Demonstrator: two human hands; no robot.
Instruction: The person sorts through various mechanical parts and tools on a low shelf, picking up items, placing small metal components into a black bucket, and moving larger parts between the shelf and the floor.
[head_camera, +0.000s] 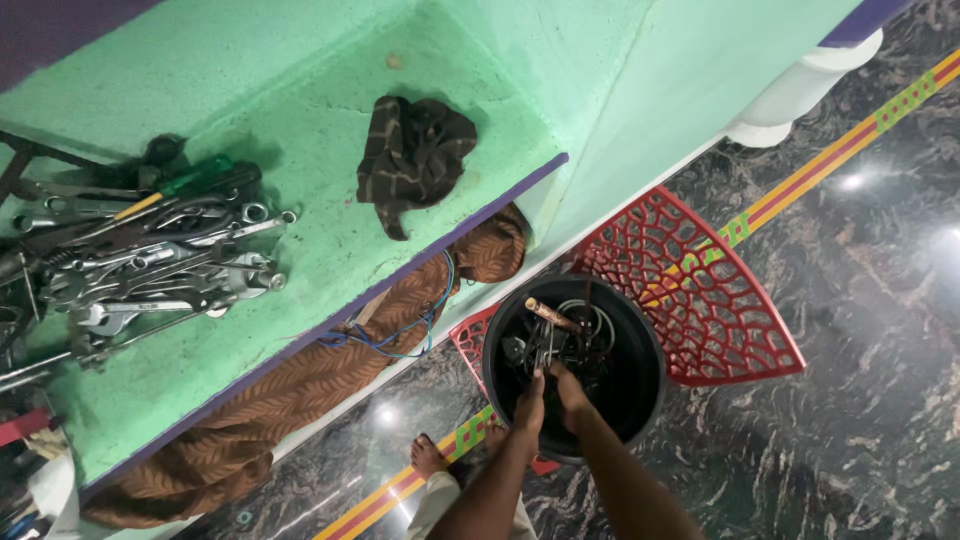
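Dark marbled floor (860, 330) with a striped inlay carries a black bucket (640, 395), which rests on a red perforated plastic chair (700, 290). Both hands reach into the bucket from below. Left hand (528, 400) and right hand (568, 385) lie side by side, fingers (537, 378) pinched on a thin metal tool (545, 350) whose long axis stands nearly upright, pointing away from the wrists. Among the dark metal parts in the bucket, a wooden-handled tool (552, 315) lies diagonally. Left of the bucket, a green shelf (320, 250) holds a heap of wrenches (160, 265) and a brown cloth (412, 155).
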